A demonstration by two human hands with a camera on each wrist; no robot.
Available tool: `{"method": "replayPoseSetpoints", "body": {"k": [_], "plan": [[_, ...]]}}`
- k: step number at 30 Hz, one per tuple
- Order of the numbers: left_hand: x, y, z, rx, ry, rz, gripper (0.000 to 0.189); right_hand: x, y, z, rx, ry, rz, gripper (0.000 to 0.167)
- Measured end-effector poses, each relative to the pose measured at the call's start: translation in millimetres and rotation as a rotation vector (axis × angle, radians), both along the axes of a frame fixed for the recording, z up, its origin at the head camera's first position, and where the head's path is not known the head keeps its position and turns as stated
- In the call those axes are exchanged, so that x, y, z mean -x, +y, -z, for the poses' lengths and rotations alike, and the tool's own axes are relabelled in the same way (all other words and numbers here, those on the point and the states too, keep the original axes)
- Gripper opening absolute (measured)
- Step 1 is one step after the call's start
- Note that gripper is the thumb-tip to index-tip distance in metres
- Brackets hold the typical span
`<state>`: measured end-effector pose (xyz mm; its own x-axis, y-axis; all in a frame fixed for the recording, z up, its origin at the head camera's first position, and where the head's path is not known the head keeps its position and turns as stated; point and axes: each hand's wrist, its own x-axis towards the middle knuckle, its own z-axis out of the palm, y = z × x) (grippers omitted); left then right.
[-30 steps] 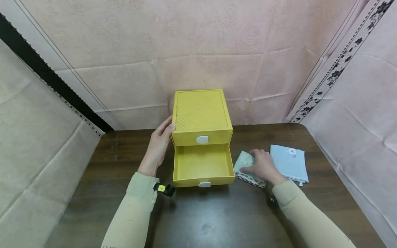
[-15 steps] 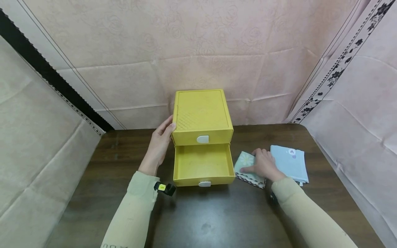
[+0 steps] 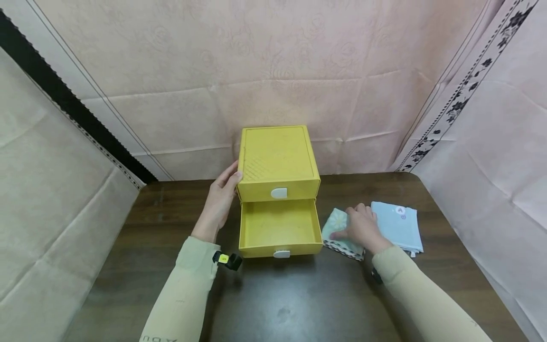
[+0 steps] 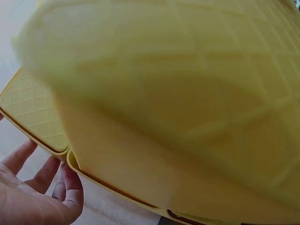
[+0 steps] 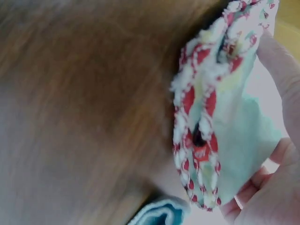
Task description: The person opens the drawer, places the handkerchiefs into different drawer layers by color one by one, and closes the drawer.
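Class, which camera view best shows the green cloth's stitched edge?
Right wrist: the stitched edge appears close up, red and white. The head view shows it small; the left wrist, not at all.

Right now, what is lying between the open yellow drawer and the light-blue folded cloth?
In the head view, a mint-green folded cloth lies there, with the right hand on it.

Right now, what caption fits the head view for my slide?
Left hand touching a yellow drawer unit, lower drawer open; right hand gripping a green cloth beside a blue cloth.
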<state>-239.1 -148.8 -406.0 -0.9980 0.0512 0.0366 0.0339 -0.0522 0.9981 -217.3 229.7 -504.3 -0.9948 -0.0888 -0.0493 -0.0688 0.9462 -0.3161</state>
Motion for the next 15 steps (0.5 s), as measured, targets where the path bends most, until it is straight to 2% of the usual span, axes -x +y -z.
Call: {"method": "replayPoseSetpoints", "body": {"k": [4, 9, 15], "plan": [[1.2, -0.7, 2.3, -0.005, -0.002, 0.002, 0.051, -2.3, 3, -5.2, 0.027, -0.005, -0.028, 0.088], [1.5, -1.6, 3.2, -0.008, -0.001, -0.002, 0.051, -7.2, 5, -19.8, 0.108, -0.070, -0.072, 0.066], [0.0, -0.1, 0.7, -0.008, -0.001, -0.003, 0.052, -16.1, 7, -33.7, 0.123, -0.161, -0.079, 0.061]]}}
